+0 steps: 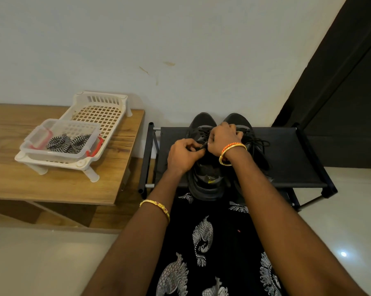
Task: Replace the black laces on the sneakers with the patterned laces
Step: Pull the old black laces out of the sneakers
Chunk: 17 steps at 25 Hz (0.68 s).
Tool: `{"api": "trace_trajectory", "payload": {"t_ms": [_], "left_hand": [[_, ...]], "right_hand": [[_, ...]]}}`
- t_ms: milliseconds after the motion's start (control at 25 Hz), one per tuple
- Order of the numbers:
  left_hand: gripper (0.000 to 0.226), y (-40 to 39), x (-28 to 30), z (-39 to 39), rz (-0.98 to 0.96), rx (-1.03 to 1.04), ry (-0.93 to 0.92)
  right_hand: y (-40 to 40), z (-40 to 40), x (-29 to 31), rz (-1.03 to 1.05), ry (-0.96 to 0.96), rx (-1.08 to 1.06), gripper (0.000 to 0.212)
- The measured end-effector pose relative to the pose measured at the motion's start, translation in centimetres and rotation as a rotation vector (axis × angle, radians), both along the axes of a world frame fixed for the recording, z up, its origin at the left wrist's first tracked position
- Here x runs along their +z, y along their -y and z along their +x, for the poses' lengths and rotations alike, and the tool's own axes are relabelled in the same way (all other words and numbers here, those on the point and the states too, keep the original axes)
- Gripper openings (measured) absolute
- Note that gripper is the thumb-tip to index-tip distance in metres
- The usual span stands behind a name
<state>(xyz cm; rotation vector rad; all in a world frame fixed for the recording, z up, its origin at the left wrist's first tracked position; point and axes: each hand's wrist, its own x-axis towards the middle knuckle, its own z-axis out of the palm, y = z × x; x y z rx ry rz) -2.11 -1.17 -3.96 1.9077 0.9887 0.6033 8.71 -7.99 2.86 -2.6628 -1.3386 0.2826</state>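
Two black sneakers (pixel 203 133) sit on a low black rack (pixel 287 159). The left hand (pixel 183 154) and right hand (pixel 223 136) both pinch the black lace (pixel 202 145) over the left sneaker's eyelets. Far left of this grip, patterned laces (pixel 68 143) wait in a clear box (pixel 41 133). Best approach: loosen each crossing before pulling, so nothing snags.

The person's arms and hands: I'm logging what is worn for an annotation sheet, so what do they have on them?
Both arms are bare, with no sleeves in view. The left forearm carries a thin gold bangle with a small red ornament. The right wrist wears a gold bangle alongside an orange-red band. No rings can be made out on the fingers of the left hand or the right hand.
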Motion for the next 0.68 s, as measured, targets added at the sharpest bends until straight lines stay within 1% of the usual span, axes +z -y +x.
{"api": "trace_trajectory", "payload": {"t_ms": [80, 120, 160, 240, 280, 400, 440, 560, 600, 680], "left_hand": [[0.014, -0.9, 0.3, 0.2, -0.106, -0.044, 0.033], [0.018, -1.6, 0.8, 0.4, -0.146, -0.086, 0.021], [0.021, -2.2, 1.5, 0.5, -0.175, -0.145, -0.029], [0.022, -3.1, 2.6, 0.7, -0.196, -0.237, -0.129], [0.022, -3.2, 2.7, 0.9, -0.198, -0.255, -0.12], [0.02, -2.9, 1.8, 0.7, -0.194, -0.229, 0.026], [0.02, -2.9, 1.5, 0.6, -0.187, -0.21, 0.04], [0.022, -2.5, 1.1, 0.6, -0.186, -0.176, 0.07], [0.022, -2.4, 1.1, 0.6, -0.158, -0.158, 0.07], [0.022, -1.7, 1.1, 0.6, -0.073, -0.126, 0.073]], "right_hand": [[-0.7, 0.7, 0.3, -0.085, -0.028, 0.035, 0.032], [-1.1, 1.2, 0.5, -0.1, -0.062, 0.048, 0.033], [-1.5, 1.8, 0.6, -0.101, -0.113, 0.061, 0.03], [-1.8, 2.8, 0.3, -0.087, -0.204, 0.08, 0.014], [-1.7, 3.2, -0.1, -0.056, -0.232, 0.072, 0.004], [-0.8, 3.4, -1.3, 0.061, -0.317, -0.005, 0.023], [-0.4, 3.2, -1.5, 0.085, -0.317, 0.006, 0.026], [0.4, 2.6, -1.6, 0.168, -0.276, 0.051, 0.029], [0.5, 2.4, -1.7, 0.226, -0.273, 0.075, 0.029], [1.0, 2.2, -1.6, 0.343, -0.321, 0.078, 0.021]]}}
